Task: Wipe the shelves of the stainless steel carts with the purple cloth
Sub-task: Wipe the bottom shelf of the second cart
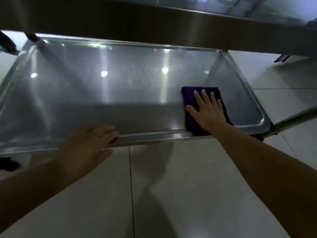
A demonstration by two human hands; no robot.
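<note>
A folded purple cloth [188, 117] lies on the lower shelf [120, 86] of a stainless steel cart, near the shelf's front right corner. My right hand [207, 112] presses flat on the cloth with its fingers straight and spread. My left hand [87, 145] rests on the shelf's front rim [151, 137], left of centre, with the fingers laid over the edge and the thumb below it. The shelf surface is shiny and reflects several ceiling lights.
The cart's upper shelf [154, 26] overhangs the far side of the lower one. A cart leg [295, 117] runs off to the right. Pale floor tiles [171, 194] lie below my arms. A dark object [8, 164] sits at the left edge.
</note>
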